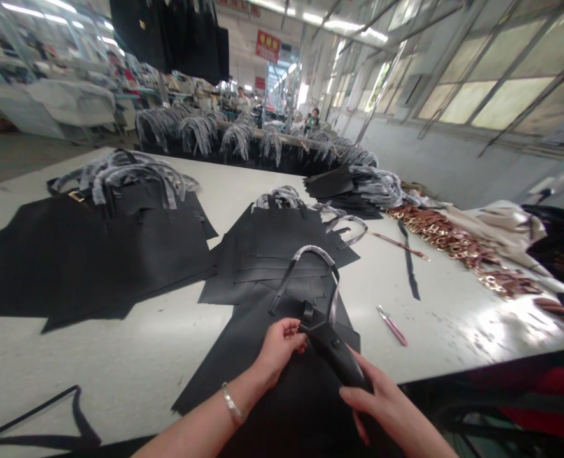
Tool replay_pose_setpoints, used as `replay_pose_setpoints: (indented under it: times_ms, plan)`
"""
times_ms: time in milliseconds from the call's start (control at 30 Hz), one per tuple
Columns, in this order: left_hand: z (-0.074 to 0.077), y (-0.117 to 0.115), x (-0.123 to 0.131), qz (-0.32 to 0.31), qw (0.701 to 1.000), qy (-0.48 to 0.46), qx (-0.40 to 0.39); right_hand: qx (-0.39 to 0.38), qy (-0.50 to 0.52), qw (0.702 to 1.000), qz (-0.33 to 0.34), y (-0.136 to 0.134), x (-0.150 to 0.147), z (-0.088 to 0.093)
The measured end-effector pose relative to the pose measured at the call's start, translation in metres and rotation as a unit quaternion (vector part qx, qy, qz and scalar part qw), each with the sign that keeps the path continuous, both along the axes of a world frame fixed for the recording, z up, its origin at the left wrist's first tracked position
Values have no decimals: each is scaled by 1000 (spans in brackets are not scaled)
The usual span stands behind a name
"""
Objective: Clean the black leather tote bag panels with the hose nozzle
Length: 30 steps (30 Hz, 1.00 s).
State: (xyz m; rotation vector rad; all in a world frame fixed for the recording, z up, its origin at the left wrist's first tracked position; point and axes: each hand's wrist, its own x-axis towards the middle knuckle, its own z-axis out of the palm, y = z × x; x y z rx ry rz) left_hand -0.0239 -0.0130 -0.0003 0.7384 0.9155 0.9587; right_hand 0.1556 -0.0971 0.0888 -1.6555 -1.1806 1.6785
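Note:
A black handheld tool [337,353] with a thick body is gripped in my right hand [375,394]. Its head meets the upper part of a black bag panel [258,343], close to the fingers of my left hand [282,346]. Those left fingers are pinched together at the panel's edge; exactly what lies between them is hidden, partly by the tool. From this panel rises a looped handle [313,251] wrapped in clear plastic. More black panels [282,242] with wrapped handles lie just beyond, partly beneath it.
On the left lies a large pile of black panels [95,254]. To the right are a pink-handled small tool [393,327], a black strap [409,264] and brown straps with metal rings [449,235]. Another black strap [79,420] curls at the front left of the white table [133,369].

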Motion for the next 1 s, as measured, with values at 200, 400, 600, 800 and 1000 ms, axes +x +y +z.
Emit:
replay_pose_setpoints:
  times_ms: [200,400,600,800,1000]
  plan:
    - [-2,1,-1,-24,996,56,64,-1,16,1000,-15,14,-9,4]
    - [-9,0,2,-29,992,91,76,-6,6,1000,9,17,-12,7]
    - [-10,2,-3,-82,970,187,136,65,-47,995,-59,26,-15,-1]
    - [15,41,-51,33,779,547,306,70,-55,993,-80,21,5,4]
    - [15,67,-82,17,705,681,199,49,-58,991,-108,0,16,-11]
